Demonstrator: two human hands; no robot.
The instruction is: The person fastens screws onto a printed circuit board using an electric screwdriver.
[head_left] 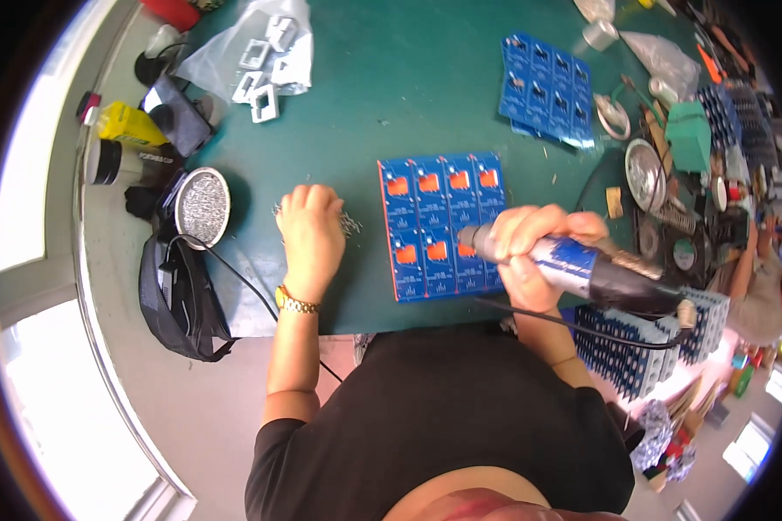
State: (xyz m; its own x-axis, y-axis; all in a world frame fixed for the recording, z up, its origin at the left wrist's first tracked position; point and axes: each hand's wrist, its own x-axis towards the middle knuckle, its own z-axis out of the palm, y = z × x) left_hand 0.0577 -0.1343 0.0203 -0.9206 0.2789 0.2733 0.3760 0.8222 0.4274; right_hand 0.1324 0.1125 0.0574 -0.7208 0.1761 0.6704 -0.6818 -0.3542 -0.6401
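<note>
A blue circuit-board panel [421,227] with two rows of orange-red rectangles lies flat in front of me. My right hand [530,252] wraps round a corded electric screwdriver [573,265] with a blue and black body. Its grey nose points left, over the lower row of the panel; whether the tip touches is hidden. Left of the panel, my left hand [311,221] rests on the table with fingers curled down beside a small pile of thin metal pieces [350,225]. What its fingertips hold, if anything, does not show.
A round dish of small metal pieces [203,207] stands at the left, by a black pouch [178,300]. White frames lie on a plastic bag [300,65]. More blue panels [547,91] are stacked far right. Another dish [645,174] and blue-grey stacks [621,352] sit rightward.
</note>
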